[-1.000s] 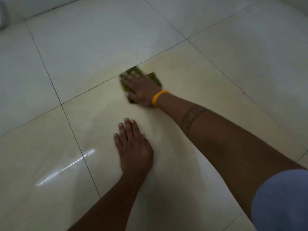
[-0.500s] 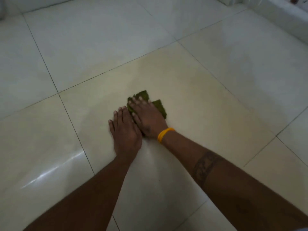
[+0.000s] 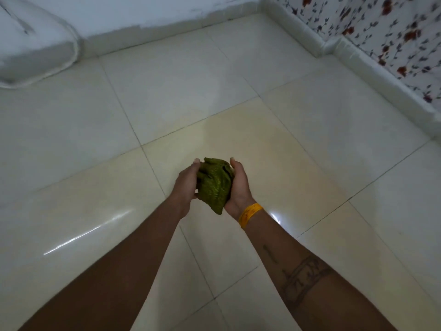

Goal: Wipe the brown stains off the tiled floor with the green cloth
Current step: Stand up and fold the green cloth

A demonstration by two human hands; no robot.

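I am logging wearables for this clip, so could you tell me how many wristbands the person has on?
1. A yellow wristband sits on the right wrist, just below the right hand holding the green cloth. The left hand has a bare wrist.

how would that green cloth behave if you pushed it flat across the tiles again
Probably floppy: the green cloth sits bunched in soft folds between the left hand and right hand, one corner hanging limp. It likely glides easily, since the tiled floor looks glossy. Whether it is damp cannot be told.
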